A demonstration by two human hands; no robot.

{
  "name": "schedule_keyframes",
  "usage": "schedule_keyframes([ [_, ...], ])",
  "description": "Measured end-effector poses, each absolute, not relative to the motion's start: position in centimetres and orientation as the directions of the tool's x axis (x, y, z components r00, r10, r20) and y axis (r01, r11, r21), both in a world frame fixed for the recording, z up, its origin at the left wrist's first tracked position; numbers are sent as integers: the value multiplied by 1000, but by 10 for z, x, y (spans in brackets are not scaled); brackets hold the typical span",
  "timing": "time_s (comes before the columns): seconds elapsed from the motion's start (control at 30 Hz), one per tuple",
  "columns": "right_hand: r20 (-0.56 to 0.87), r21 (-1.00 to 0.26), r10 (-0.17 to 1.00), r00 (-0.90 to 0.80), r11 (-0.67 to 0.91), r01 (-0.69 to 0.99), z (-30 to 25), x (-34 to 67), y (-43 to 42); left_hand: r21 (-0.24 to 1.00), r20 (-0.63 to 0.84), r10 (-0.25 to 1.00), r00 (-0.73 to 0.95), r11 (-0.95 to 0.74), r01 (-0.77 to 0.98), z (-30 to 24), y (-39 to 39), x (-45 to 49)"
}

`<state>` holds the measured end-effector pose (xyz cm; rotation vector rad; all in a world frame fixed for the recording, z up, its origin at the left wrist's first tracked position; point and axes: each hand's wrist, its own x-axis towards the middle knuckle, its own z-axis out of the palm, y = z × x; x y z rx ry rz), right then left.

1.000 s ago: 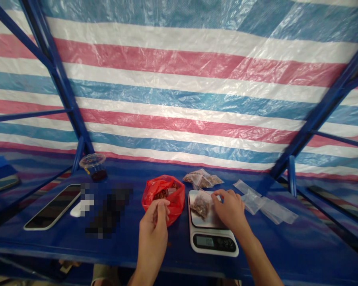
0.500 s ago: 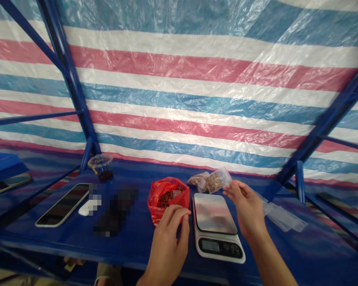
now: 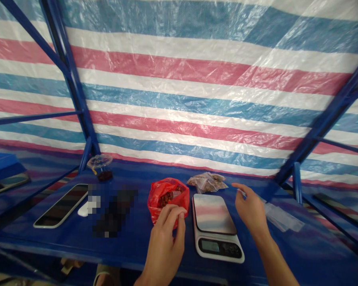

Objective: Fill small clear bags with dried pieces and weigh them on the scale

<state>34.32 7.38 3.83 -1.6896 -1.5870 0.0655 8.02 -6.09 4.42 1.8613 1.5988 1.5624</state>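
The left hand (image 3: 164, 246), fingers drawn together, touches a red plastic bag (image 3: 160, 202) of brown pieces (whether it grips, one cannot tell); the right hand (image 3: 252, 212) hangs open and empty beside the digital kitchen scale (image 3: 214, 234).

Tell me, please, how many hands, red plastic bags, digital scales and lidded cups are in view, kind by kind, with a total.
Hands: 2 (left hand, right hand)
Red plastic bags: 1
Digital scales: 1
Lidded cups: 1
Total: 5
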Motion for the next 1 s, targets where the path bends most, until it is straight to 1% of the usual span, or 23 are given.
schedule_keyframes([
  [0.07, 459, -453, 860, 224, 10, 891, 31, 363, 75, 730, 549, 820, -160, -378, 570, 44, -60, 81],
  [0.17, 356, -268, 907, 227, -134, 954, 15, 388, 72, 731, 548, 823, -151, -383, 564, 43, -59, 83],
  [0.2, 305, -237, 921, 240, -171, 956, 11, 393, 70, 732, 549, 823, -149, -386, 562, 43, -59, 84],
  [0.27, 218, -229, 942, 255, -204, 952, 6, 401, 67, 731, 553, 821, -145, -394, 557, 43, -59, 85],
  [0.3, 191, -243, 946, 262, -213, 946, 5, 403, 66, 732, 554, 820, -145, -396, 555, 43, -59, 86],
  [0.37, 184, -290, 944, 273, -213, 933, 7, 405, 66, 735, 550, 822, -146, -394, 552, 43, -59, 88],
  [0.43, 213, -373, 932, 293, -199, 906, 14, 401, 69, 738, 544, 827, -142, -390, 551, 42, -59, 89],
  [0.47, 233, -436, 927, 295, -171, 884, 19, 397, 70, 737, 542, 829, -137, -390, 551, 42, -59, 90],
  [0.5, 254, -507, 923, 289, -128, 852, 24, 390, 71, 736, 541, 831, -130, -392, 552, 42, -59, 91],
  [0.57, 311, -653, 916, 253, 13, 757, 35, 368, 68, 733, 538, 835, -115, -396, 554, 41, -58, 93],
  [0.67, 395, -791, 904, 163, 244, 562, 52, 319, 50, 737, 527, 843, -106, -392, 551, 39, -57, 94],
  [0.73, 427, -842, 904, 36, 383, 380, 63, 283, 31, 749, 520, 845, -125, -380, 543, 36, -56, 95],
  [0.77, 421, -858, 907, -31, 409, 310, 68, 266, 21, 761, 517, 844, -143, -376, 529, 35, -55, 95],
  [0.83, 393, -878, 908, -145, 417, 235, 77, 238, 4, 810, 491, 850, -193, -363, 462, 35, -54, 95],
  [0.93, 388, -898, 898, -208, 419, 131, 84, 214, -9, 907, 391, 880, -269, -319, 274, 39, -52, 96],
  [1.0, 381, -911, 895, -233, 407, 72, 85, 207, -9, 944, 324, 899, -295, -286, 164, 43, -51, 95],
])
